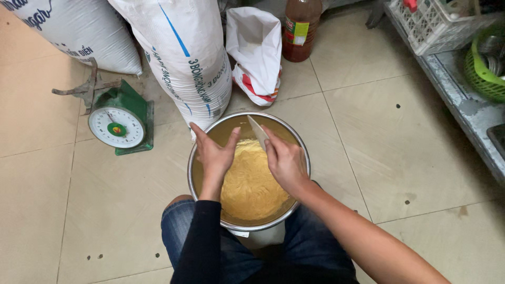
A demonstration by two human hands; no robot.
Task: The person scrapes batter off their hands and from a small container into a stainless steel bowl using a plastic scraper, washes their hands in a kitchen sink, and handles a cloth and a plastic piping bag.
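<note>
With the right hand [286,164] gripping a pale scraper [259,133] and the left hand [214,156] bracing open-fingered inside the steel bowl [301,152], the yellow batter [251,184] is risking slopping onto the floor [400,158] if the bowl is tipping.

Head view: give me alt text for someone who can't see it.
Both hands are in a steel bowl of yellow batter on a tiled floor; the right hand holds a white scraper, the left hand is open. Sacks and a green scale stand behind.
</note>
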